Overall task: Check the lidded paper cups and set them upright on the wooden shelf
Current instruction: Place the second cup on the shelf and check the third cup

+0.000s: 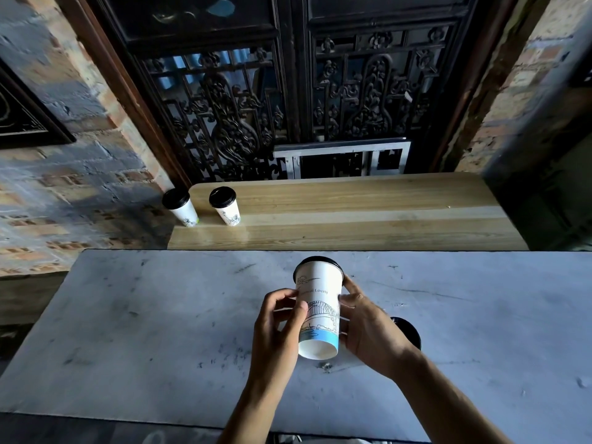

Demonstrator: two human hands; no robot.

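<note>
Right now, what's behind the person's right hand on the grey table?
A round black lid pokes out from behind the right hand, which holds the white printed paper cup with the left hand. The hand covers whatever is below that lid.

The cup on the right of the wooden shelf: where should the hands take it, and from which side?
Grip the right shelf cup round its white paper wall, below the black lid, coming from the near, table side. It stands upright, tapering downward, so the lid rim may stop slipping. Its right side is free; the other cup stands to its left.
</note>
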